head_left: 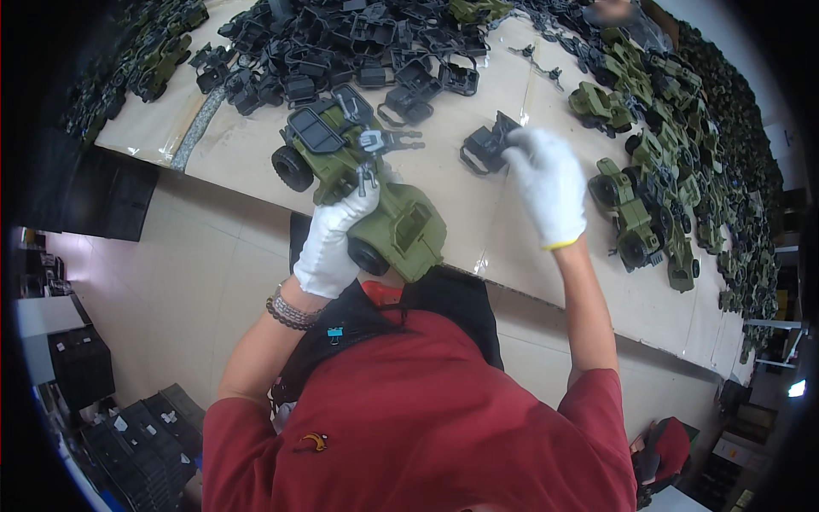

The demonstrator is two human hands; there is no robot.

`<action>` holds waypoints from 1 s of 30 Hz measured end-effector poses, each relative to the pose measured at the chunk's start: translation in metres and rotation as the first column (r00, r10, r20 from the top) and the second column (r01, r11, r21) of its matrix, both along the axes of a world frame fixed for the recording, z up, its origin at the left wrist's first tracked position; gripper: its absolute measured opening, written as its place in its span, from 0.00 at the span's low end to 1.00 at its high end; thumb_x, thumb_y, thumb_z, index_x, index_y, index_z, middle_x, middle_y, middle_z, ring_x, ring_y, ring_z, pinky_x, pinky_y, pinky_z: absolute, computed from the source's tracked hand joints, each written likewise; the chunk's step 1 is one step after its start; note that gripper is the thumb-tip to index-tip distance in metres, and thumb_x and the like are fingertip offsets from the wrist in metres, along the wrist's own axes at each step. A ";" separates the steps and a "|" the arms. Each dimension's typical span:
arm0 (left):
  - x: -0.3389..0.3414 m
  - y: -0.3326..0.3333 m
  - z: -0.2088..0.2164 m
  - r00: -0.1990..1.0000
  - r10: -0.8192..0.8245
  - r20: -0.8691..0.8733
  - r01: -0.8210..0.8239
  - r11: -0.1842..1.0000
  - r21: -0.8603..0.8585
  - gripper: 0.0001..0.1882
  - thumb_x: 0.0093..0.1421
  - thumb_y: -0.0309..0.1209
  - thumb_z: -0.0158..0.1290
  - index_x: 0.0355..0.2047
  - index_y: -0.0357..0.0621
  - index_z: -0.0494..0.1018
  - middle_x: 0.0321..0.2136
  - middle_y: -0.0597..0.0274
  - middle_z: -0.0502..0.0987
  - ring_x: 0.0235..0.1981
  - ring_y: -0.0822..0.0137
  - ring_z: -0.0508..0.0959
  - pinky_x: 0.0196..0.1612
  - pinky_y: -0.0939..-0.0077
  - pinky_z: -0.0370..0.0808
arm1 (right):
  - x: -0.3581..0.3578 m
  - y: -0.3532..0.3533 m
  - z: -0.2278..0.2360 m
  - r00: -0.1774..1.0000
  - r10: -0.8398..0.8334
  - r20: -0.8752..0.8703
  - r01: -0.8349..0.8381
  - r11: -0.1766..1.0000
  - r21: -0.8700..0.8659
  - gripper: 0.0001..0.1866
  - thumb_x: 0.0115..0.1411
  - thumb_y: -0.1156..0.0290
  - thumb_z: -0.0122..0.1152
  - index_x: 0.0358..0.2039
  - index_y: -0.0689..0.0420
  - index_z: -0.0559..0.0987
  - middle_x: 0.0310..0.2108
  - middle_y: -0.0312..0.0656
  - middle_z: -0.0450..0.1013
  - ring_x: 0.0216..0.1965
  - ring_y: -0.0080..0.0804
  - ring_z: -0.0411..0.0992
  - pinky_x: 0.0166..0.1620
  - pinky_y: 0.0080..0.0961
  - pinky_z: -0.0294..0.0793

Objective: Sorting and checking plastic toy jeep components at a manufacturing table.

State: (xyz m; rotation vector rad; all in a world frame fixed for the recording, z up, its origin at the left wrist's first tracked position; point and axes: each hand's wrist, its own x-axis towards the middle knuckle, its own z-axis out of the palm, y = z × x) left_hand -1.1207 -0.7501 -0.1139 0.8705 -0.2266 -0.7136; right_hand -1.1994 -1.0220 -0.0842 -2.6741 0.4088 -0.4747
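An olive-green toy truck [397,213] with black wheels is tilted above the table's near edge, in front of my body. My white-gloved left hand [337,226] is closed around its middle. Dark grey plastic pieces, one a claw-like arm [388,141], sit on or beside the truck's left half, which also bears a dark rectangular tray [316,130]. To the right, my white-gloved right hand [550,183] has its fingers bent at the right side of a black plastic part [486,147]. The glove is slightly blurred, and its fingertips partly cover that part.
Black plastic parts [341,38] are heaped at the far side of the cardboard-covered table [426,162]. Green toy vehicles [631,213] crowd the right side, and more [158,72] lie far left. Dark crates [141,439] stand on the floor at lower left. Another person [661,452] is at lower right.
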 end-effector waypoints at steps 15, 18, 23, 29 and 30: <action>-0.012 0.000 0.006 0.994 0.015 -0.107 -0.016 1.000 -0.001 0.21 0.66 0.36 0.58 0.56 0.41 0.70 0.49 0.58 0.77 0.51 0.64 0.78 0.57 0.65 0.75 | 0.006 -0.078 -0.027 0.993 0.046 0.113 -0.006 0.942 -0.334 0.30 0.43 0.73 0.72 0.50 0.51 0.76 0.47 0.43 0.71 0.46 0.49 0.72 0.48 0.41 0.76; -0.008 -0.001 0.004 0.991 0.019 -0.134 -0.019 1.000 0.002 0.21 0.66 0.36 0.58 0.55 0.39 0.70 0.49 0.57 0.77 0.51 0.64 0.78 0.57 0.65 0.75 | -0.036 -0.047 -0.050 0.997 -0.044 0.066 0.072 0.850 -0.522 0.27 0.47 0.74 0.68 0.51 0.50 0.77 0.50 0.41 0.72 0.44 0.44 0.73 0.46 0.39 0.75; -0.004 -0.007 0.006 0.989 0.014 -0.146 -0.017 1.000 -0.013 0.21 0.68 0.38 0.56 0.56 0.38 0.70 0.48 0.57 0.77 0.51 0.63 0.77 0.58 0.65 0.75 | -0.095 -0.009 -0.052 0.987 -0.061 0.146 0.133 0.817 -0.561 0.30 0.50 0.73 0.66 0.56 0.47 0.75 0.56 0.40 0.72 0.43 0.41 0.74 0.44 0.38 0.74; -0.009 -0.026 0.013 0.993 -0.002 -0.118 0.003 1.000 0.010 0.25 0.70 0.44 0.52 0.60 0.40 0.68 0.51 0.55 0.76 0.53 0.62 0.77 0.58 0.62 0.75 | -0.067 -0.022 -0.033 0.997 -0.071 0.041 0.082 0.857 -0.508 0.35 0.50 0.57 0.73 0.60 0.48 0.74 0.57 0.46 0.71 0.52 0.52 0.68 0.54 0.43 0.71; -0.010 -0.030 0.013 0.996 0.005 -0.094 -0.003 1.000 0.022 0.28 0.71 0.47 0.49 0.62 0.41 0.66 0.54 0.53 0.75 0.54 0.60 0.77 0.59 0.60 0.75 | -0.064 -0.032 -0.044 0.996 -0.071 0.045 0.084 0.859 -0.506 0.35 0.50 0.57 0.73 0.60 0.48 0.74 0.57 0.46 0.71 0.52 0.52 0.68 0.54 0.43 0.71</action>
